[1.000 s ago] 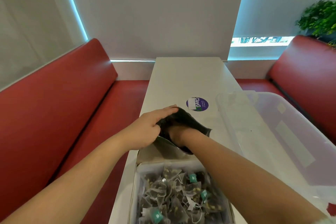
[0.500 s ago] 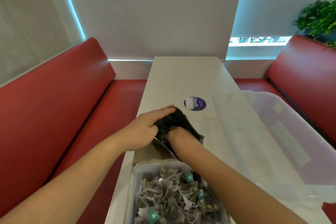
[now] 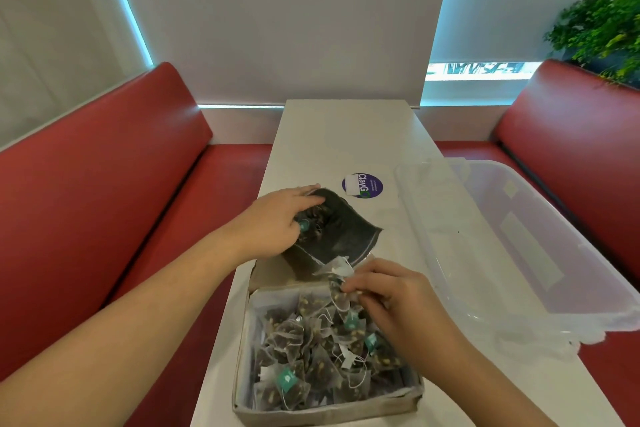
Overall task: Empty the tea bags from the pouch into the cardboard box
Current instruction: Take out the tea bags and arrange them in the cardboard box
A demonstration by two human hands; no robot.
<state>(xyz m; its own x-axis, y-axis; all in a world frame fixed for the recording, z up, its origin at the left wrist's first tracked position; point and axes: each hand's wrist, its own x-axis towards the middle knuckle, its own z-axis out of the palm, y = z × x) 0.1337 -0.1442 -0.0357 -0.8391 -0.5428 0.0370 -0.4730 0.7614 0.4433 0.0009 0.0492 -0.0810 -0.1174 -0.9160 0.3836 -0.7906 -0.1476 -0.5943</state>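
The dark pouch [image 3: 337,234] lies tilted at the far edge of the cardboard box [image 3: 325,412], which holds the heaped tea bags [image 3: 311,350]. Our left hand [image 3: 277,222] grips the pouch's far end. Our right hand [image 3: 388,295] pinches one tea bag [image 3: 341,300] over the box. Both rest on the white table [image 3: 346,135].

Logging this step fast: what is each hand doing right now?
Left hand: closed on the pouch, holding it open.
Right hand: fingers pinching tea bags over the cardboard box.

round purple sticker [image 3: 362,185] on table [image 3: 346,135]: "clayg"; small print illegible.
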